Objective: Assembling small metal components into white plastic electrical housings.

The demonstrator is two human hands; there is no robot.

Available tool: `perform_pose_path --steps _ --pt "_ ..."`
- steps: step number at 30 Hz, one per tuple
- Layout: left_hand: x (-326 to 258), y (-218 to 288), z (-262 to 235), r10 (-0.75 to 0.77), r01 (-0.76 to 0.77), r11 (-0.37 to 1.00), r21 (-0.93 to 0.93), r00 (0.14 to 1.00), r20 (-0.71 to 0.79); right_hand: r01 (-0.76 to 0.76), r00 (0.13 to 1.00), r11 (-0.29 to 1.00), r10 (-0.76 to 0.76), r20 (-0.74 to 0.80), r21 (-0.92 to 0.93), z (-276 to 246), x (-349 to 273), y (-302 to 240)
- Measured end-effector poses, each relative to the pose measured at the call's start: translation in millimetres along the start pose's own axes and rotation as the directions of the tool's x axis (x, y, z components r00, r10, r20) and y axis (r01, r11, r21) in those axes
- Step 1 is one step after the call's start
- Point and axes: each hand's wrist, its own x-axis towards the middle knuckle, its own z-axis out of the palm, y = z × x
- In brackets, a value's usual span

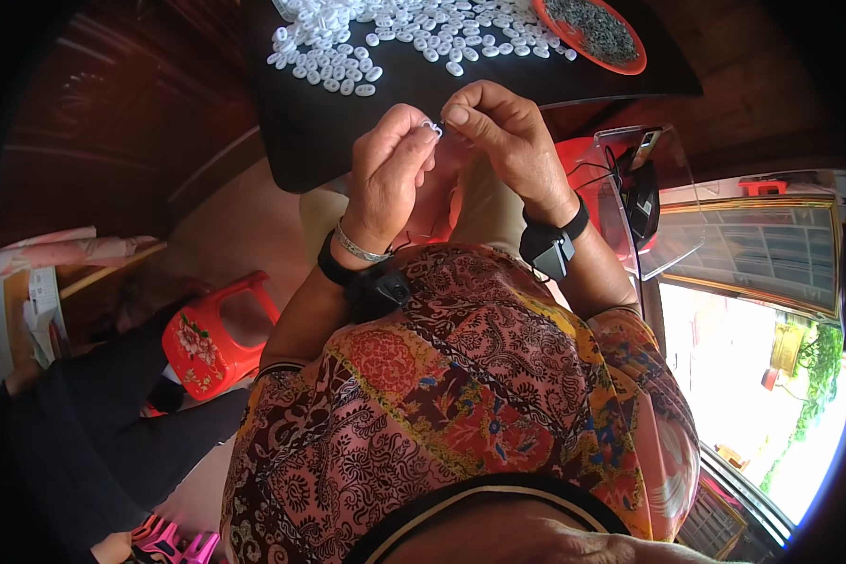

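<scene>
Just off the near edge of a dark table point(423, 75), my left hand point(388, 179) pinches a small white oval plastic piece point(433, 129) between thumb and finger. My right hand point(512, 141) is closed in a pinch right beside that piece; what its fingertips hold is too small to make out. Many similar white oval pieces point(366, 90) with holes lie loose across the far part of the table. An orange-red dish point(620, 69) at the far right holds a heap of small grey bits point(597, 33).
A clear plastic box point(677, 226) with a dark device and cables stands right of my right forearm. On the left is a red plastic chair point(207, 348) with a flower print, beside a person's dark-clothed leg point(94, 432). A bright doorway opens at the right.
</scene>
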Motion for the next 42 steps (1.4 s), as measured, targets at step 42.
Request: perform_pose_path --steps 42 --pt "2 -33 1 0.136 -0.125 0.956 0.267 0.990 -0.023 -0.058 0.980 0.941 -0.009 -0.199 -0.333 17 -18 19"
